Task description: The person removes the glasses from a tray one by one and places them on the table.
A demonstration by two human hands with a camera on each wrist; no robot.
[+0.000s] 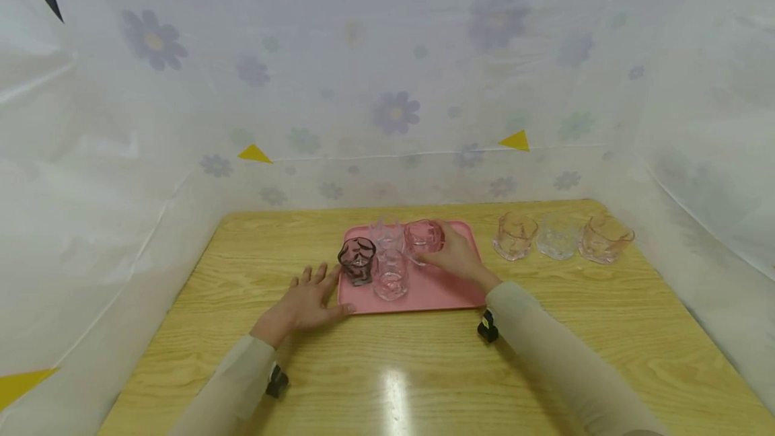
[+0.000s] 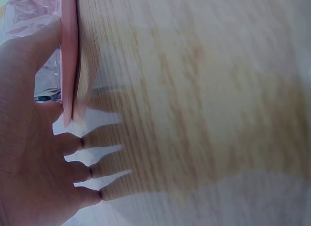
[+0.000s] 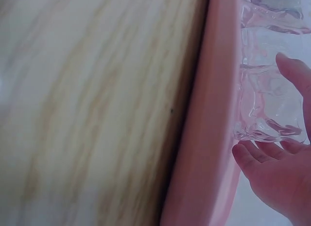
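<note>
A pink tray (image 1: 436, 291) lies on the wooden table, bearing several wavy-walled drinking glasses. My right hand (image 1: 455, 256) reaches over its right half and holds a pink-tinted glass (image 1: 422, 237) between thumb and fingers. In the right wrist view, this clear-looking glass (image 3: 272, 102) stands between my thumb and fingertips. Left of it are a clear glass (image 1: 387, 234), a second pale glass (image 1: 391, 276) in front, and a dark purple glass (image 1: 357, 261) at the tray's left edge. My left hand (image 1: 307, 303) lies with spread fingers at the tray's front left corner, its thumb touching the rim (image 2: 69, 56).
To the right of the tray, three more glasses stand in a row: a pinkish one (image 1: 514, 237), a clear one (image 1: 558, 237) and an amber-pink one (image 1: 605, 239). White flower-patterned sheeting (image 1: 339, 86) encloses the table (image 1: 339, 375) at the back and sides.
</note>
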